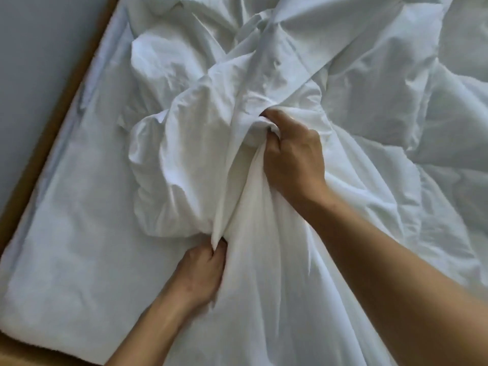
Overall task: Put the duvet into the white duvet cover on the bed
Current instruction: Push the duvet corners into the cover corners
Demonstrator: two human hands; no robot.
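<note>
Fingers [280, 117] of the right hand [293, 154] are curled tight round a bunched fold of the white duvet cover [200, 143], roughly mid-bed. Knuckles up, with fabric squeezed between thumb and fingers. The left hand [200, 273] is lower and nearer the camera, its fingers also clamped on the same cover and pinching a ridge of cloth that runs up toward the right hand. Both hands are on one gathered strip and well apart along it.

The cover is crumpled in a heap just left of and above the right hand. The rest drapes down under the right forearm toward the bottom edge.

The duvet [449, 122] is the puffy white mass on the right side of the bed [66, 233], touching the cover. Can't tell how much of it is inside the cover, as it's white on white and the edges are lost in folds.

A wooden bed frame [39, 143] runs along the left, with grey floor [39, 48] beyond it.
</note>
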